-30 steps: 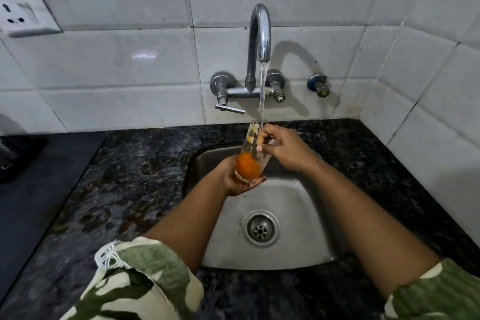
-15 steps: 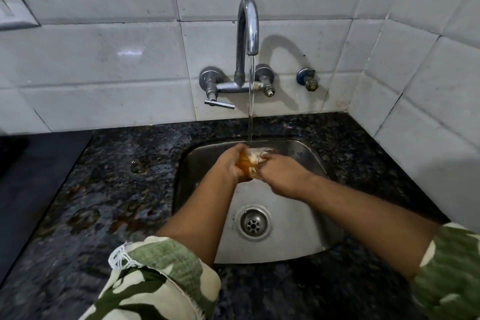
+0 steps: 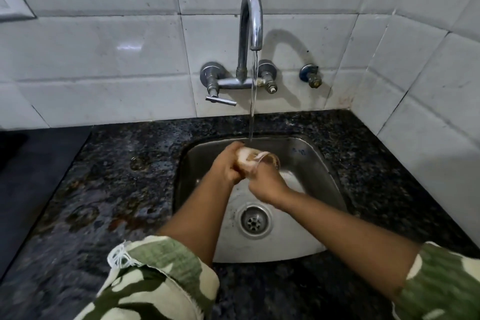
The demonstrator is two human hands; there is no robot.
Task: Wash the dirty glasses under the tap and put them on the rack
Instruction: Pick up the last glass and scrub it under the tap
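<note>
A clear glass (image 3: 255, 160) lies tipped on its side over the steel sink (image 3: 314, 163), its mouth facing right. My left hand (image 3: 224, 163) wraps its base end. My right hand (image 3: 265, 182) grips it from below near the rim. The chrome tap (image 3: 250, 23) on the tiled wall runs a thin stream of water that lands at the glass and my left hand. Little of the orange liquid shows inside the glass. No rack is in view.
Wet dark granite counter (image 3: 117, 189) surrounds the sink. The drain (image 3: 254, 221) lies below my hands. A tap lever (image 3: 220, 100) sticks out left of the spout, a small valve (image 3: 310, 76) sits on the wall to the right. Tiled walls close the back and right.
The glass went from upright under the stream, with orange liquid at its bottom, to lowered and tipped sideways into the sink. Both hands moved down with it and the orange has mostly gone.
</note>
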